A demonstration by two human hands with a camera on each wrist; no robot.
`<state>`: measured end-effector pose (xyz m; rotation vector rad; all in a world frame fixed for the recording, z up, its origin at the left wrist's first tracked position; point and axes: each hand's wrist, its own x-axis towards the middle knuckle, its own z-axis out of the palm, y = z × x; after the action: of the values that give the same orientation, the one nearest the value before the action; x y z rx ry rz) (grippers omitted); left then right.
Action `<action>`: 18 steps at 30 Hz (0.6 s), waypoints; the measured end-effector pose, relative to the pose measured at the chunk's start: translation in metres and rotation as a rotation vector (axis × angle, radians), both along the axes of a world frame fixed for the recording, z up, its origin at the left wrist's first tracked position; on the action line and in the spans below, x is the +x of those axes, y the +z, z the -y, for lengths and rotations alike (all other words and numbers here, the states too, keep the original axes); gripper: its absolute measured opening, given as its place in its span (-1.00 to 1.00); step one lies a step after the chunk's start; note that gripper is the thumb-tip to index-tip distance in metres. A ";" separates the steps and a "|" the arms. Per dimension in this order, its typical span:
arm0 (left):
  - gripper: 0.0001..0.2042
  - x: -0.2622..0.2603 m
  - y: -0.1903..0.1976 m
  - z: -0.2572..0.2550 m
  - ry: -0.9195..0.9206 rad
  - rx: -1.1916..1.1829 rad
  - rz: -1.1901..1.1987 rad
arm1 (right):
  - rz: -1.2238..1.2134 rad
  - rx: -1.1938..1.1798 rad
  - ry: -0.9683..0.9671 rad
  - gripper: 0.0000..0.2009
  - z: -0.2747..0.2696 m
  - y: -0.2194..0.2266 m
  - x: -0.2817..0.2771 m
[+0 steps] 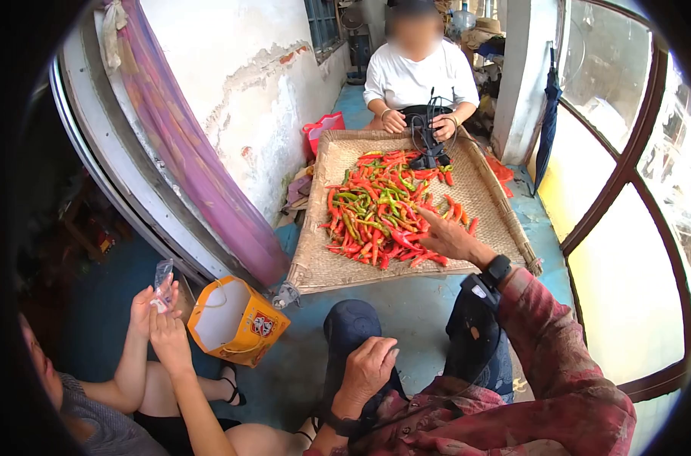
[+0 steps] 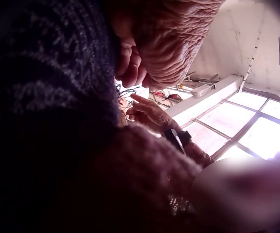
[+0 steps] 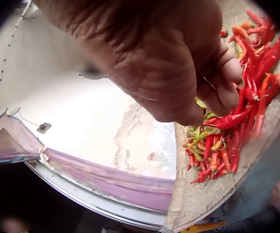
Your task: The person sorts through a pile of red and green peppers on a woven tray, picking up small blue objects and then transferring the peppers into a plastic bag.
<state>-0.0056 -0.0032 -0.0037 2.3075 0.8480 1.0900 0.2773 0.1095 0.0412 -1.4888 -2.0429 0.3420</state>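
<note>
My right hand [image 1: 456, 237] hovers over the near right part of a heap of red and green chili peppers [image 1: 383, 204] in a wide woven tray [image 1: 315, 254]. Its index finger points forward in the head view. From the right wrist, loosely bent fingers [image 3: 230, 73] show close above the red chilies [image 3: 235, 121], with no pepper between them. My left hand [image 1: 367, 372] rests on my left knee [image 1: 351, 323], its fingers hanging loosely bent and holding nothing. Seen from the left wrist, that hand [image 2: 174, 43] lies against the dark trouser cloth [image 2: 57, 63].
Across the tray a person in a white shirt [image 1: 418, 80] holds black cables [image 1: 431, 137] over the chilies. At left, another person's hands [image 1: 163, 315] hold a small clear packet [image 1: 161, 285] beside a yellow paper bag [image 1: 243, 323]. A framed window [image 1: 627, 152] runs along the right.
</note>
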 end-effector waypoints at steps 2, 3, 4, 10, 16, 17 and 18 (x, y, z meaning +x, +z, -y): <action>-0.84 0.001 0.001 0.001 0.025 -0.021 -0.035 | -0.140 0.005 -0.008 -0.41 -0.015 0.017 -0.009; -0.84 0.001 0.003 0.001 0.029 -0.013 -0.039 | -0.099 0.025 0.003 -0.45 -0.017 0.019 -0.011; -0.84 0.003 0.003 0.000 0.022 0.008 -0.020 | -0.056 0.056 0.018 -0.49 -0.018 0.023 -0.011; -0.85 -0.004 0.004 0.002 0.019 -0.047 0.005 | 0.337 -0.242 0.109 -0.65 0.013 -0.068 0.032; -0.86 -0.001 0.002 -0.001 0.008 -0.048 -0.012 | -0.027 -0.552 -0.059 -0.63 0.038 -0.074 0.050; -0.86 0.000 0.002 -0.002 0.004 -0.045 -0.015 | 0.112 -0.507 -0.057 -0.63 0.040 -0.073 0.049; -0.86 0.002 0.002 -0.002 -0.002 -0.032 -0.006 | 0.252 -0.463 -0.053 -0.64 0.042 -0.075 0.049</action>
<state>-0.0038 -0.0013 -0.0020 2.2854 0.8594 1.0619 0.3261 0.0677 -0.0333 -1.9404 -2.2137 0.6711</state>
